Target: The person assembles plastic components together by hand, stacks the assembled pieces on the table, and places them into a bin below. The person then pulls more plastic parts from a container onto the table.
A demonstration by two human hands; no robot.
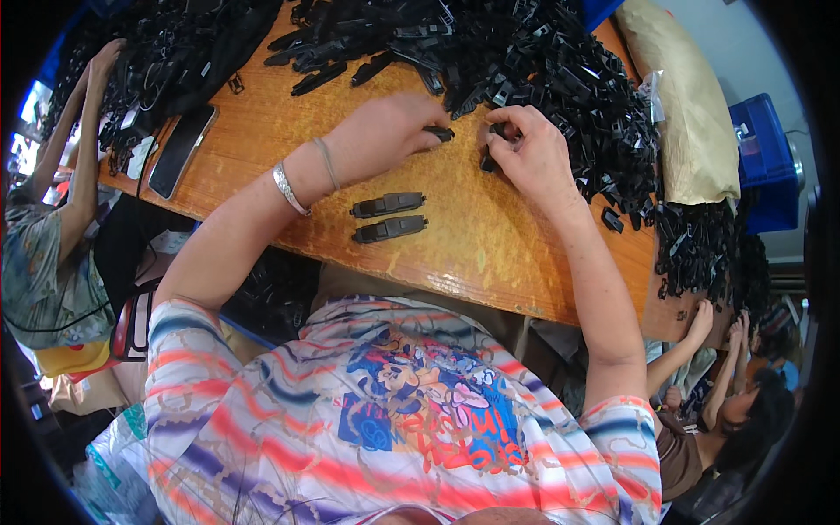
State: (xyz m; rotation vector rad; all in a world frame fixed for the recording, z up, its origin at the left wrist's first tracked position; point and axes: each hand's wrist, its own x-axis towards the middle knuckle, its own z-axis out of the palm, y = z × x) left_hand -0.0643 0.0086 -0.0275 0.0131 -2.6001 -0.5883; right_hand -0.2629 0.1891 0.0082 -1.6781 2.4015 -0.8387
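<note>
My left hand (398, 131) is closed on a small black plastic part (440, 134), whose end shows past the fingertips. A little to the right, my right hand (534, 153) pinches another black plastic part (490, 157) between thumb and fingers. The two hands are apart, just in front of a large heap of black plastic parts (542, 61). Nearer me, two long black plastic pieces (388, 205) lie side by side on the wooden table (472, 245). How much of each held part is hidden by my fingers I cannot tell.
A smartphone (182, 150) lies at the table's left, beside another dark heap (166, 61). A tan sack (687, 114) and a blue bin (766, 149) stand at right. One loose part (612, 219) lies near the right edge. Other people work on both sides.
</note>
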